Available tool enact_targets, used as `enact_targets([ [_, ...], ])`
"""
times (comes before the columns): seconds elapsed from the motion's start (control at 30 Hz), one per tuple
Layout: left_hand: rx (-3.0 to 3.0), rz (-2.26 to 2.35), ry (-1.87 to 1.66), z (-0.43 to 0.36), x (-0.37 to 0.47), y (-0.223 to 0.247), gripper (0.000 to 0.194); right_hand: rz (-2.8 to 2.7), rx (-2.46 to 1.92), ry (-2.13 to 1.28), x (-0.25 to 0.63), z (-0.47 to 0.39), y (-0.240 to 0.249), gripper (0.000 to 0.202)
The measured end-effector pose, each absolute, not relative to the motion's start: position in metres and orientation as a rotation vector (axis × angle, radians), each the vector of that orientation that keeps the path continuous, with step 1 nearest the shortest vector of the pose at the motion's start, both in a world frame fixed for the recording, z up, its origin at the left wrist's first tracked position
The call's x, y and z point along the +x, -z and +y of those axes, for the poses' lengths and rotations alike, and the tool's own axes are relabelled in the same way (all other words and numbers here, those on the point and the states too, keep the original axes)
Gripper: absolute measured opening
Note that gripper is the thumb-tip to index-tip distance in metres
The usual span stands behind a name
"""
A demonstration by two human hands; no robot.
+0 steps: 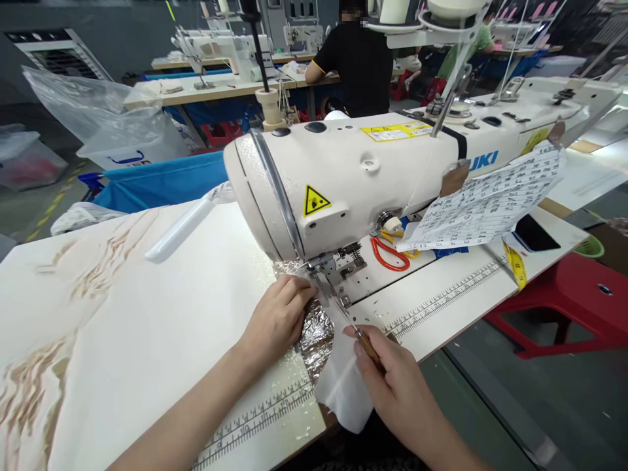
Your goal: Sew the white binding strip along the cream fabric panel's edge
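Observation:
A white sewing machine (338, 173) stands across the table before me. My left hand (278, 313) is closed, fingertips curled on a piece of white fabric (350, 392) beside the presser foot. The fabric runs from the needle area down over the table's front edge. In my right hand (390, 373) I grip an awl (367, 347) by its wooden handle. Its thin metal shaft points up and left along the fabric, with the tip close to the presser foot. Crinkled clear film or tape (316, 333) covers the bed under my left fingers.
Stacked pale fabric pieces (29, 392) lie at the left. Orange-handled scissors (390, 255), a handwritten sheet (490, 196), a phone (534, 233) and a yellow tape measure (515, 265) are on the right. A red stool (574, 307) stands beyond. A person in black (363, 65) sits ahead.

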State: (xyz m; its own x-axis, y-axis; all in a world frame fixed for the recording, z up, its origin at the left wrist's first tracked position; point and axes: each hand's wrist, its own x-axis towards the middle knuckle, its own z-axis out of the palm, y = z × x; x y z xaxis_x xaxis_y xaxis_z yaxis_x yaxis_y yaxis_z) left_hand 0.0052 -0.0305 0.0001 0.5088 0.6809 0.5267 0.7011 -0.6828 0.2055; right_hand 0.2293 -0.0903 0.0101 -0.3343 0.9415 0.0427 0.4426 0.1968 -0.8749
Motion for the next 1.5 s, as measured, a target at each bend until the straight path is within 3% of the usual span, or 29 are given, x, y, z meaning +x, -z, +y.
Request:
enact_targets([
  [0.2, -2.593, -1.346, 0.762, -0.030, 0.006, 0.002, 0.032, -1.940, -1.275, -0.949, 0.222, -0.080, -0.007, 0.027],
  [0.43, -2.684, -1.223, 0.894, -0.032, 0.004, -0.001, 0.029, -1.989, -1.260, -0.884, 0.218, -0.074, -0.004, 0.028],
  [0.9, -2.585, -1.386, 0.640, -0.029, 0.006, 0.005, 0.030, -2.085, -1.201, -0.669, 0.211, -0.070, -0.004, 0.029],
  [1.13, -2.667, -1.431, 0.685, -0.029, 0.003, 0.002, 0.035, -2.042, -0.850, -0.681, 0.200, -0.076, -0.021, 0.031],
  [1.33, -2.602, -1.523, 0.361, -0.023, 0.014, -0.011, 0.021, -2.081, -0.685, -0.673, 0.183, -0.087, -0.037, 0.030],
  [1.4, -2.540, -1.600, 0.396, -0.021, 0.017, -0.010, 0.022, -2.119, -0.658, -0.673, 0.185, -0.094, -0.036, 0.032],
  [1.5, -2.492, -1.659, 0.717, -0.016, 0.013, -0.002, 0.023, -2.195, -0.718, -0.667, 0.200, -0.102, -0.031, 0.037],
])
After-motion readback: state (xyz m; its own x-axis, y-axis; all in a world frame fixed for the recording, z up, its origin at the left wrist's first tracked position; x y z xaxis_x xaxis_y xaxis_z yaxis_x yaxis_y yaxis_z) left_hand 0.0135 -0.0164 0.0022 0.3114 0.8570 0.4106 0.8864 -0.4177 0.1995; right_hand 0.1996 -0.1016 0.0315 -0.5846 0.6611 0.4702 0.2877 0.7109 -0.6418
